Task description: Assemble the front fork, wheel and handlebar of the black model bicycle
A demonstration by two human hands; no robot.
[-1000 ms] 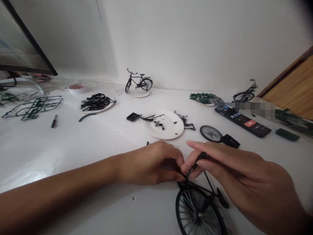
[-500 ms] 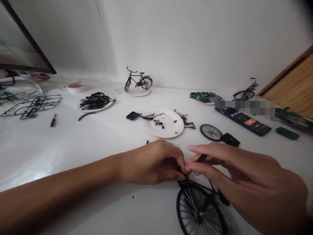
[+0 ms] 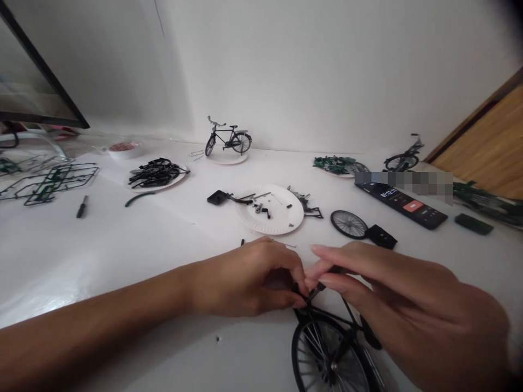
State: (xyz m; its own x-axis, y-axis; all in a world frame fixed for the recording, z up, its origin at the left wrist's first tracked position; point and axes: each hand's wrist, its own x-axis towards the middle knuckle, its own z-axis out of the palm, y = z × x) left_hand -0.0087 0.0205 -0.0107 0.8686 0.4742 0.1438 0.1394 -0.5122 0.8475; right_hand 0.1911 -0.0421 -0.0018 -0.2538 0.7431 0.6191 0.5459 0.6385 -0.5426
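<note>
First onlooker: Where does the model bicycle (image 3: 334, 365) lie relative to the hands?

Second onlooker: Below the fingertips, on the person's side, over the near part of the bench (image 3: 245, 354). Its spoked wheel faces up toward the viewer; a thin frame tube runs from the pinched end rightward and toward the person

First onlooker: And the left hand (image 3: 255, 277)?

Second onlooker: It enters from the left, thumb and forefinger closed on that end of the frame; it is the nearer of the two to the joint

First onlooker: Then the right hand (image 3: 425, 305)?

Second onlooker: It reaches in from the right, fingers closed round a slim tool (image 3: 336, 269), apparently a screwdriver. Note the axis: the dark handle sits at upper right, the shaft slanting down and left to the pinched end. Whether the tip is seated I cannot tell; fingers crowd it

First onlooker: And beyond?

Second onlooker: A paper plate (image 3: 281, 224) of small parts, with a loose wheel (image 3: 348, 224) to its right
</note>
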